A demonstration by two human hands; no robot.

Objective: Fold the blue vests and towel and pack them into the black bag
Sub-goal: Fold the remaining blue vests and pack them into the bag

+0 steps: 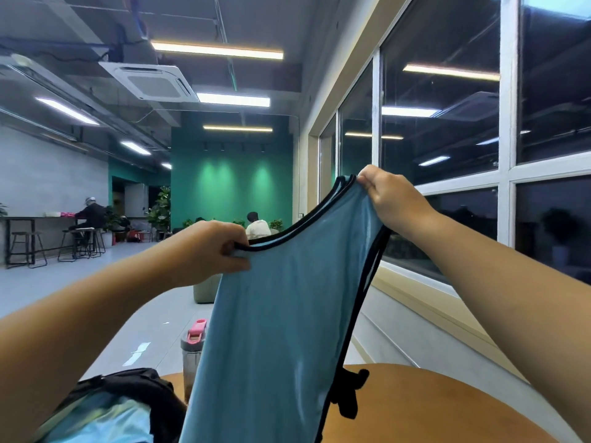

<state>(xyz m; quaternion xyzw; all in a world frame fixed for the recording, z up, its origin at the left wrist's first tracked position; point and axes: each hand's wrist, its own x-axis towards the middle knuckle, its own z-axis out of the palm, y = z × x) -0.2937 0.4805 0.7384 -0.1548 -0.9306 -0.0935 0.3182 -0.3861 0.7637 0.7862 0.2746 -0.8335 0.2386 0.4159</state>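
Note:
A blue vest (281, 314) with black trim hangs in the air in front of me, held up by its top edge. My left hand (214, 247) pinches the left shoulder of the vest. My right hand (388, 196) pinches the right shoulder, higher up. A black strap with a tab (350, 394) dangles from the vest's right side. The black bag (137, 391) stands open at the lower left with light blue cloth (105, 420) inside it. The vest's lower part runs out of view at the bottom edge.
A round wooden table (415, 404) lies below the vest. A clear bottle with a pink lid (193, 350) stands by the bag, partly behind the vest. Windows run along the right. Two people sit far off in the room, by stools and plants.

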